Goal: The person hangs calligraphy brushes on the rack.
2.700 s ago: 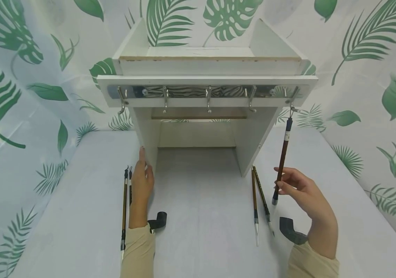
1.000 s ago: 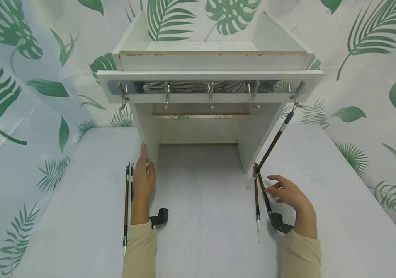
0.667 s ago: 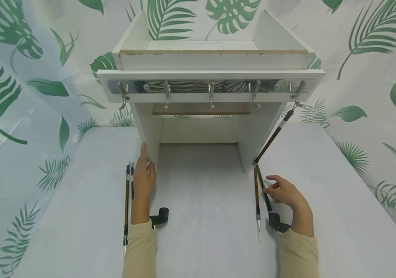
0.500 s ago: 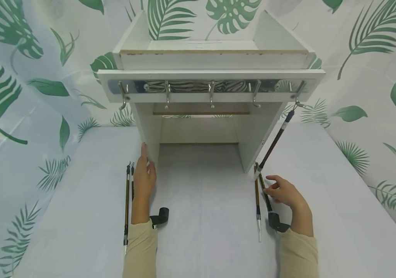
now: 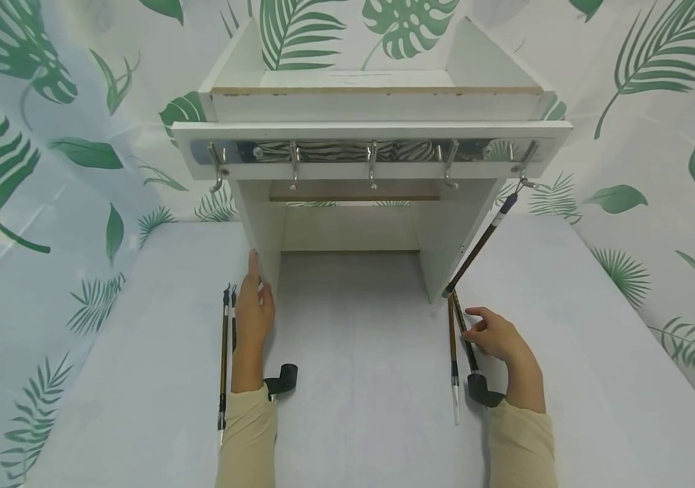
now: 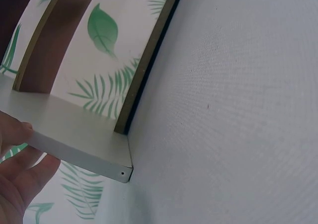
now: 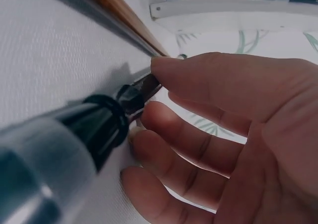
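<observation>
My left hand (image 5: 252,315) holds the front edge of the white cabinet's left side panel (image 6: 84,154), thumb on the inner side and fingers on the outer. My right hand (image 5: 496,335) pinches a dark-handled calligraphy brush (image 5: 466,346) lying on the table, thumb on its handle in the right wrist view. Crossing close beside it is a brown-handled calligraphy brush (image 5: 453,346). Another calligraphy brush (image 5: 481,244) hangs slantwise by its loop from the rightmost hook (image 5: 527,166) of the hook rail (image 5: 335,171), its lower end near the right panel.
Two more calligraphy brushes (image 5: 224,359) lie left of my left forearm. The cabinet (image 5: 371,105) stands in the middle, its other hooks (image 5: 373,166) bearing nothing. Leaf-patterned cloth (image 5: 677,88) surrounds the white table (image 5: 353,407).
My right hand let go of the hung brush, came down and left, and now pinches a brush on the table. The hanging brush swings below its hook. The left hand stays put.
</observation>
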The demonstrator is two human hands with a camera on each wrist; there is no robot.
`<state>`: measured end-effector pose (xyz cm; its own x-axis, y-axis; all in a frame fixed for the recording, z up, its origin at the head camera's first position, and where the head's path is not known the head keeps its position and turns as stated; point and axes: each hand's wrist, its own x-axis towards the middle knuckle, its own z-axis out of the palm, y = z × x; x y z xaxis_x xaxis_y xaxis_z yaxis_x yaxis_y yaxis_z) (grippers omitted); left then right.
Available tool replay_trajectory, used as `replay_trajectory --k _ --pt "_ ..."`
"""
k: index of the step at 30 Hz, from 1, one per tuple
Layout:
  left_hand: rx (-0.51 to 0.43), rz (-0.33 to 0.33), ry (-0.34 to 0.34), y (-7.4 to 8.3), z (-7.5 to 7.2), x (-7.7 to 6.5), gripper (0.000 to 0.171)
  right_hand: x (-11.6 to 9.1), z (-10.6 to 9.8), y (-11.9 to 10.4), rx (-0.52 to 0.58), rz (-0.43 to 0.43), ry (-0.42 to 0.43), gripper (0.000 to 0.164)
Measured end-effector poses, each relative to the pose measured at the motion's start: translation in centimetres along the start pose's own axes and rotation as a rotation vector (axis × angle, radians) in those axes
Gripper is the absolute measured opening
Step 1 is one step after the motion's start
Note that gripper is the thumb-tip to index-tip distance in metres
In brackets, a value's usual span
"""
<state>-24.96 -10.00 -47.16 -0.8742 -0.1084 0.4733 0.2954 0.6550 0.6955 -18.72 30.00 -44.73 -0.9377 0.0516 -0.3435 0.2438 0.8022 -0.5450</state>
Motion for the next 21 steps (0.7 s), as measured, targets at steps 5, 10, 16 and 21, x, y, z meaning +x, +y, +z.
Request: replay_trajectory --k 5,10,16,21 --pt "-0.003 -0.001 -0.001 0.03 -0.03 -0.02 0.060 0.27 0.24 -0.22 -0.009 -0.024 0.008 0.055" --pt "-0.004 -0.022 -0.015 0.06 -0.02 0.05 0.060 0.40 0.50 -0.52 -0.022 -0.020 0.012 0.054" --pt "0.005 -0.021 -0.008 0.08 -0.05 0.03 0.060 0.51 0.71 -0.56 -0.035 -0.016 0.005 0.052" --pt "0.013 -0.019 -0.003 0.02 0.00 0.05 0.060 0.55 0.73 -0.52 -0.030 -0.013 0.002 0.051"
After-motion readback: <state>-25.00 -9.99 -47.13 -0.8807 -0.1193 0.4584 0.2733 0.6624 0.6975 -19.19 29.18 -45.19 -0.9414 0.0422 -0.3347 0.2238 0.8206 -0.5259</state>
